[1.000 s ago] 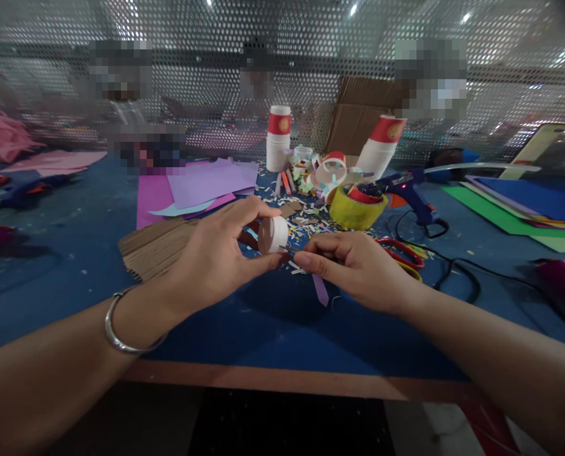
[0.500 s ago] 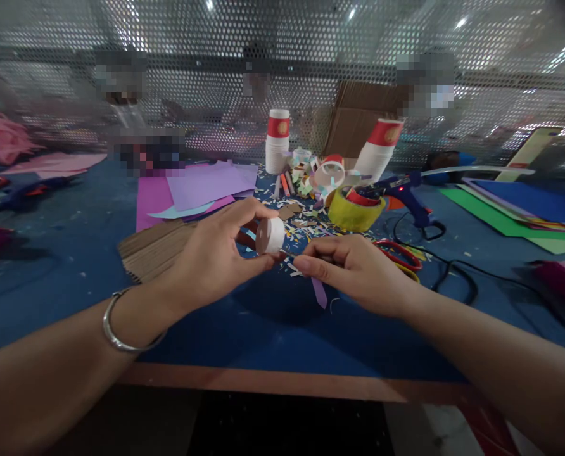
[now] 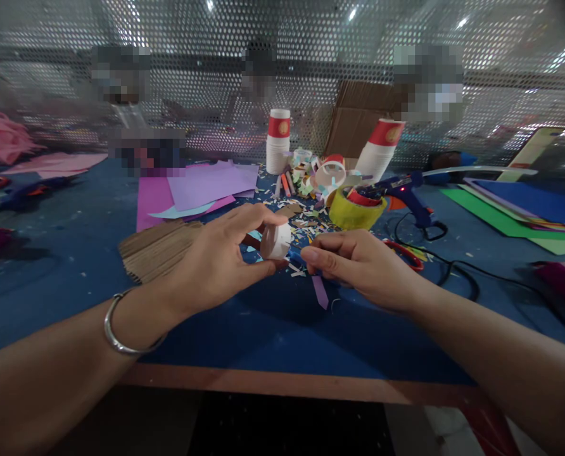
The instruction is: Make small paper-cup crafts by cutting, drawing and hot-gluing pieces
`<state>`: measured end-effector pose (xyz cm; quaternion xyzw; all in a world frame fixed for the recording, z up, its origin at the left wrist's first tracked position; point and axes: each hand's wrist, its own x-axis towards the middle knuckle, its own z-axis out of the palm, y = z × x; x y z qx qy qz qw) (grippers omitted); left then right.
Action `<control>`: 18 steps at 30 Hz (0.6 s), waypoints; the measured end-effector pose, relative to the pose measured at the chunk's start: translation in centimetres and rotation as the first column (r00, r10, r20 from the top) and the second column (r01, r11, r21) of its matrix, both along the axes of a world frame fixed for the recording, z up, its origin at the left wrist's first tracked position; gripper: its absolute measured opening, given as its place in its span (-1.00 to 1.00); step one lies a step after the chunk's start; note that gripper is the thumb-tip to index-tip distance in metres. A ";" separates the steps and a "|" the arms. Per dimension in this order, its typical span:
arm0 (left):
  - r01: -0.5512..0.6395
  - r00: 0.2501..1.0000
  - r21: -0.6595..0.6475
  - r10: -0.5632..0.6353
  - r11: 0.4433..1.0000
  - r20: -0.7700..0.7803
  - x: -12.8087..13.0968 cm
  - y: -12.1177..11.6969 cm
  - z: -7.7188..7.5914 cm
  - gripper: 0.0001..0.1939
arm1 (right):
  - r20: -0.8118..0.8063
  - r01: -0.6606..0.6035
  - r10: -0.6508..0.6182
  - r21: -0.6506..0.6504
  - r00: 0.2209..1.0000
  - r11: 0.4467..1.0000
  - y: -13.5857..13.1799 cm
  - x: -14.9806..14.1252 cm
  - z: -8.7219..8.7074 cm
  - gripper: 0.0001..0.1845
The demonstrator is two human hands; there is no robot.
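Note:
My left hand (image 3: 225, 250) grips a short white round piece (image 3: 277, 241), which looks like the cut-off bottom of a paper cup. Its round face is tilted, and small dark marks like slits show along its wall. Close by on the right, my right hand (image 3: 353, 266) is pinched, thumb against fingers. What it holds is mostly hidden and too small to name. Below those fingers lies a purple paper strip (image 3: 320, 292). Red-handled scissors (image 3: 406, 253) rest behind the right hand, partly covered by it.
Paper scraps (image 3: 306, 218) litter the blue table (image 3: 263, 335). Behind stand stacked paper cups (image 3: 278, 152), a yellow tape roll (image 3: 353, 212) and a blue glue gun (image 3: 408, 190) with its cord. Corrugated cardboard (image 3: 156, 250) and purple sheets (image 3: 211, 183) lie left, coloured sheets (image 3: 524, 209) right.
The white piece has shifted slightly right and turned, showing more of its wall. My right hand has drawn slightly away from it; the thin grey tip seen at its fingers no longer shows clearly.

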<state>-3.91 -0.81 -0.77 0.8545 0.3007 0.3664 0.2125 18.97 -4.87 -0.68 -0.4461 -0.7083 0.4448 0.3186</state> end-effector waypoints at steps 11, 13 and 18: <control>0.011 0.997 0.126 -0.001 0.992 -0.075 0.0 -0.3 0.7 -0.52 | -0.015 0.004 -0.003 0.014 1.000 1.000 -0.2 -0.3 0.2 -0.50; 0.013 0.996 0.149 0.000 0.989 -0.086 0.1 -0.4 0.8 -0.51 | -0.006 0.006 -0.006 0.014 1.000 1.000 -0.2 -0.3 0.2 -0.50; 0.012 0.995 0.198 0.009 0.980 -0.104 0.0 -0.5 0.9 -0.50 | 0.001 0.000 0.000 0.034 1.000 0.999 -0.2 -0.4 0.2 -0.50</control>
